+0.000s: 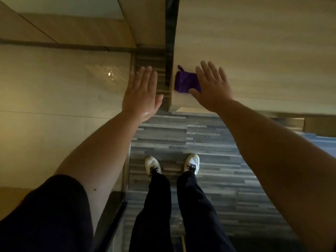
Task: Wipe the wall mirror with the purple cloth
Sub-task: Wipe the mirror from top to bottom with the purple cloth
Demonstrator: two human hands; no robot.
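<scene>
In the head view, 1 folded purple cloth (185, 82) lies on the pale wooden bench (263, 51), near its left edge. The right hand (212, 88) hovers just beside it, grip fully spread and empty; the left hand (141, 95) is likewise flat, holding nothing. Best to bring the right fingers down over the cloth and pinch it whole. The mirror cannot be told. Counted: 2 hands, 1 cloth, 2 white shoes (191, 161).

Head-worn view, steeply downward, hands near; floor (209, 142) below
</scene>
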